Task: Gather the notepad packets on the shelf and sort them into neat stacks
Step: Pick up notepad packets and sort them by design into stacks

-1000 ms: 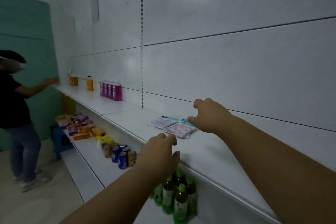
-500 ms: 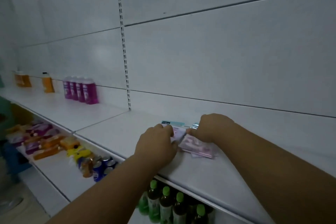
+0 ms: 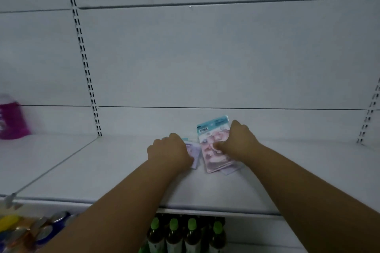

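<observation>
On the white shelf (image 3: 115,170), near the back wall, lie the notepad packets. My right hand (image 3: 238,141) grips a pink packet with a teal header (image 3: 211,139), thumb on its face, on top of other pink packets (image 3: 224,168) fanned beneath. My left hand (image 3: 170,152) covers and holds a smaller lilac packet (image 3: 194,151) just left of that pile. Most of the lilac packet is hidden under my fingers.
A magenta bottle (image 3: 12,121) stands at the far left of the shelf. Slotted uprights (image 3: 84,57) run up the back wall. Below the shelf edge stand green-capped bottles (image 3: 183,234); cans and yellow packs (image 3: 26,230) lie at the lower left.
The view swung right and closer. Both hands reached in onto the packets; the right one now grips the teal-headed packet and the left covers the lilac one. The pile sits squarer.
</observation>
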The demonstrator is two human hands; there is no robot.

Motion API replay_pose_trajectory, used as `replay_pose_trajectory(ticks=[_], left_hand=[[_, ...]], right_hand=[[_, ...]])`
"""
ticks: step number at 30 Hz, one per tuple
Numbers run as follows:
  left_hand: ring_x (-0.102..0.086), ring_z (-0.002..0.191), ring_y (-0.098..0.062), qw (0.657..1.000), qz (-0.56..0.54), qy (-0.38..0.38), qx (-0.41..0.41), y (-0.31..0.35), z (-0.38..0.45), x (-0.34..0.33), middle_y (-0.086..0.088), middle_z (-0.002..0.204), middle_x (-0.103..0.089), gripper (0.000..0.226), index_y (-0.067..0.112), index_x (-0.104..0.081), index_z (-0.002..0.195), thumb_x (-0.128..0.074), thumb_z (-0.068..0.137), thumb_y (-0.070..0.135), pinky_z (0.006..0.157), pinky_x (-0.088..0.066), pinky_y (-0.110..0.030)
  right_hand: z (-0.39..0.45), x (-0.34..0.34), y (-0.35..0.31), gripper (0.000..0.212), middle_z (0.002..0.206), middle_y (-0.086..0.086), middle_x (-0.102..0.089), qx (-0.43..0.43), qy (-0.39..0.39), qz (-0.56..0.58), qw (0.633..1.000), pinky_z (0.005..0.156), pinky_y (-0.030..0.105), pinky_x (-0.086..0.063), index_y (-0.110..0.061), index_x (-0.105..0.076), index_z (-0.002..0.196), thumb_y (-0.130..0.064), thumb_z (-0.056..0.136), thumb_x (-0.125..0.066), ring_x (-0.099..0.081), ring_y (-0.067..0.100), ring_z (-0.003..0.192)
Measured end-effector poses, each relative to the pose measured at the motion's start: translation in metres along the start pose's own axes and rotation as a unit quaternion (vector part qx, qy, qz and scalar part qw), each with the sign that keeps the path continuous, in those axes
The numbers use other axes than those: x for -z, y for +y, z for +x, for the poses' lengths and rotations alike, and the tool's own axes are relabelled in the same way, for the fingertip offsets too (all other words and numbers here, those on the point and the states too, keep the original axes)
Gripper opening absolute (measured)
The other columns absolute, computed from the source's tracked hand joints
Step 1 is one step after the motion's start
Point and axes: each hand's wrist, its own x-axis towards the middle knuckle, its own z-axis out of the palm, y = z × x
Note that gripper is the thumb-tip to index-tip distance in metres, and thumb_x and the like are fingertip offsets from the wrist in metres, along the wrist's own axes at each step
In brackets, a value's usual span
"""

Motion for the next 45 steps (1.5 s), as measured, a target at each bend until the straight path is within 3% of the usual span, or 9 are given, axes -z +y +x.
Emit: replay_pose_trajectory(ticks=[4, 9, 12, 16, 23, 30, 39, 43, 45], left_hand=[[-0.058, 0.105, -0.028, 0.994, -0.111, -0.012, 0.001, 0.006, 0.005, 0.006, -0.011, 0.114, -0.053, 0.049, 0.012, -0.050, 0.113, -0.070, 0.074, 0.034, 0.086, -0.047, -0.033], [-0.059, 0.075, -0.020, 0.947, -0.319, 0.022, -0.044, 0.028, 0.003, 0.008, -0.006, 0.090, -0.066, 0.008, 0.016, -0.058, 0.089, -0.053, 0.084, 0.015, 0.060, -0.042, -0.029], [-0.060, 0.071, -0.015, 0.903, -0.424, 0.029, -0.063, 0.059, -0.008, 0.007, 0.004, 0.080, -0.062, 0.009, 0.026, -0.050, 0.087, -0.056, 0.085, 0.019, 0.062, -0.051, -0.032], [-0.065, 0.062, -0.005, 0.844, -0.528, -0.016, -0.095, 0.122, -0.031, 0.007, 0.009, 0.076, -0.067, 0.018, 0.028, -0.052, 0.084, -0.064, 0.077, 0.016, 0.049, -0.049, -0.022], [-0.066, 0.056, -0.002, 0.799, -0.561, -0.101, -0.191, 0.271, -0.089, -0.004, 0.006, 0.076, -0.069, 0.022, 0.028, -0.054, 0.086, -0.066, 0.078, 0.012, 0.057, -0.059, -0.028], [-0.071, 0.064, -0.014, 0.751, -0.581, -0.191, -0.247, 0.461, -0.168, -0.015, -0.004, 0.077, -0.069, 0.022, 0.023, -0.055, 0.087, -0.070, 0.080, 0.007, 0.059, -0.062, -0.037], [-0.069, 0.075, -0.024, 0.760, -0.551, -0.222, -0.265, 0.634, -0.188, -0.048, -0.008, 0.086, -0.067, 0.020, 0.018, -0.053, 0.089, -0.068, 0.080, 0.007, 0.063, -0.061, -0.044], [-0.069, 0.073, -0.019, 0.742, -0.567, -0.254, -0.254, 0.712, -0.167, -0.064, -0.004, 0.088, -0.064, 0.019, 0.021, -0.053, 0.089, -0.068, 0.084, 0.009, 0.053, -0.060, -0.031], [-0.070, 0.073, -0.020, 0.737, -0.572, -0.270, -0.238, 0.743, -0.157, -0.070, -0.003, 0.088, -0.065, 0.017, 0.020, -0.053, 0.088, -0.068, 0.085, 0.013, 0.056, -0.061, -0.034]], right_hand=[[-0.012, 0.018, 0.003, 0.010, 0.082, -0.003, -0.061, 0.062, 0.109, 0.108, 0.986, 0.053, 0.013, -0.034, -0.019, -0.056, 0.088, -0.023, 0.083, -0.063, -0.055, 0.010, 0.069], [-0.027, 0.057, 0.011, 0.006, 0.081, -0.005, -0.063, 0.060, 0.190, 0.198, 0.960, 0.062, 0.026, -0.047, -0.019, -0.056, 0.088, -0.022, 0.088, -0.061, -0.062, 0.016, 0.076], [-0.039, 0.092, 0.024, 0.005, 0.084, -0.001, -0.069, 0.047, 0.205, 0.252, 0.945, 0.072, 0.042, -0.059, -0.021, -0.058, 0.087, -0.021, 0.088, -0.063, -0.069, 0.019, 0.077], [-0.059, 0.151, 0.059, 0.005, 0.085, 0.001, -0.072, 0.051, 0.244, 0.243, 0.938, 0.074, 0.048, -0.059, -0.023, -0.059, 0.086, -0.022, 0.087, -0.064, -0.071, 0.021, 0.078], [-0.118, 0.258, 0.168, 0.011, 0.083, -0.003, -0.074, 0.021, 0.280, 0.237, 0.930, 0.059, 0.038, -0.062, -0.031, -0.060, 0.083, -0.023, 0.088, -0.065, -0.074, 0.015, 0.069], [-0.178, 0.375, 0.307, 0.005, 0.082, -0.006, -0.075, -0.035, 0.324, 0.216, 0.920, 0.056, 0.033, -0.060, -0.027, -0.061, 0.089, -0.023, 0.089, -0.064, -0.074, 0.015, 0.070], [-0.170, 0.463, 0.442, 0.008, 0.086, -0.009, -0.075, -0.051, 0.355, 0.185, 0.915, 0.062, 0.038, -0.062, -0.031, -0.062, 0.090, -0.023, 0.090, -0.063, -0.074, 0.013, 0.074], [-0.144, 0.492, 0.502, 0.010, 0.087, -0.007, -0.075, -0.055, 0.365, 0.171, 0.914, 0.064, 0.040, -0.062, -0.032, -0.062, 0.087, -0.022, 0.090, -0.062, -0.074, 0.013, 0.075], [-0.130, 0.505, 0.528, 0.009, 0.086, -0.005, -0.075, -0.065, 0.363, 0.164, 0.915, 0.066, 0.042, -0.062, -0.030, -0.062, 0.088, -0.021, 0.090, -0.062, -0.074, 0.013, 0.075]])
